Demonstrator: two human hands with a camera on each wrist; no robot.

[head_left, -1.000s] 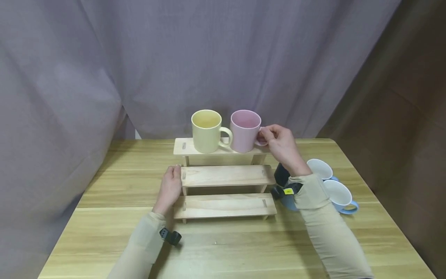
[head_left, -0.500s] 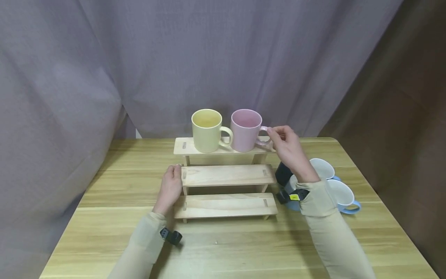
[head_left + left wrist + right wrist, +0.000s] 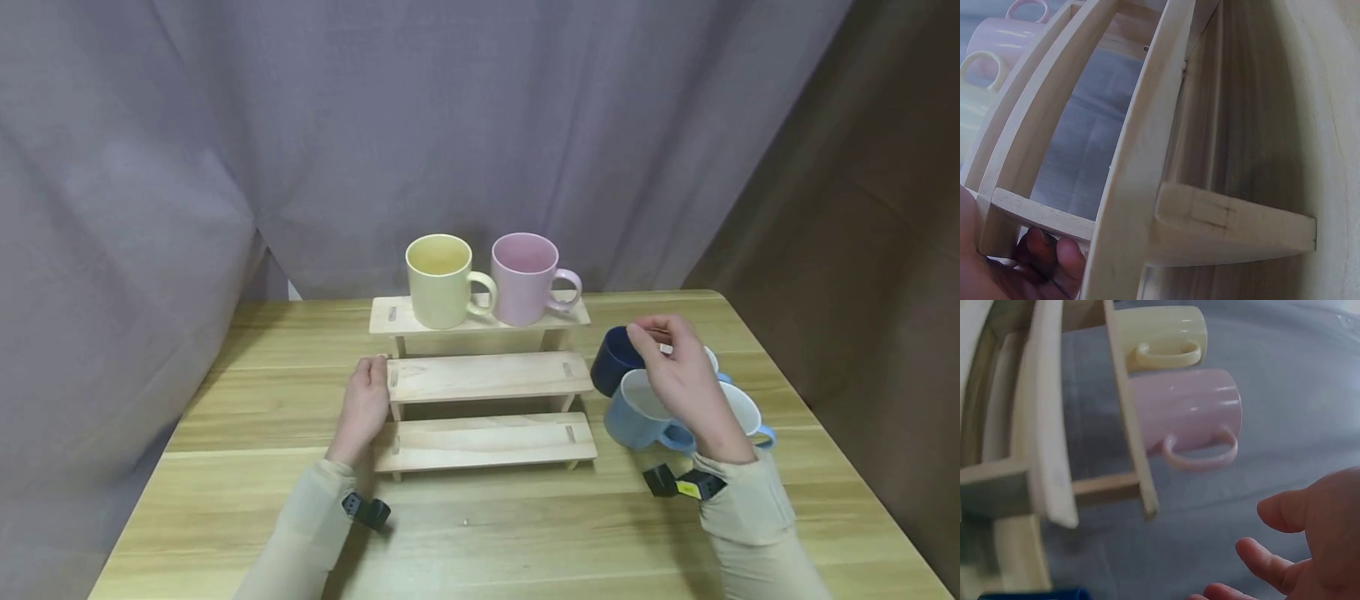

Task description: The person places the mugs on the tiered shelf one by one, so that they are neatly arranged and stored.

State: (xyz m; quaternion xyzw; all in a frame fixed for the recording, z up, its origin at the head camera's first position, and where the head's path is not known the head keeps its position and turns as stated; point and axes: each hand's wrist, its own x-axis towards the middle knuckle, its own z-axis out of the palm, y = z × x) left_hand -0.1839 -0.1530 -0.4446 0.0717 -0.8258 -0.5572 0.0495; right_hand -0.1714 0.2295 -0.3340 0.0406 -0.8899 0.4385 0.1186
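A three-tier wooden shelf [image 3: 487, 379] stands on the table, with a yellow mug [image 3: 437, 292] and a pink mug [image 3: 519, 290] upright side by side on its top tier. My left hand [image 3: 362, 410] grips the shelf's left side at the middle tier; in the left wrist view its fingers [image 3: 1070, 259] curl round the side piece. To the right of the shelf, my right hand [image 3: 688, 390] hovers over a group of mugs, holding nothing. In the right wrist view its fingers are spread apart, away from the pink mug's handle [image 3: 1200, 464].
Beneath and around my right hand stand a navy mug [image 3: 611, 367], a light blue mug [image 3: 633, 418] and two more blue mugs with white insides, partly hidden by the hand. A grey curtain [image 3: 480, 125] hangs behind the wooden table [image 3: 465, 550].
My right hand has let go of the pink mug's handle and moved right and toward me, over the blue mugs. The pink mug stays on the top tier. My left hand has not moved.
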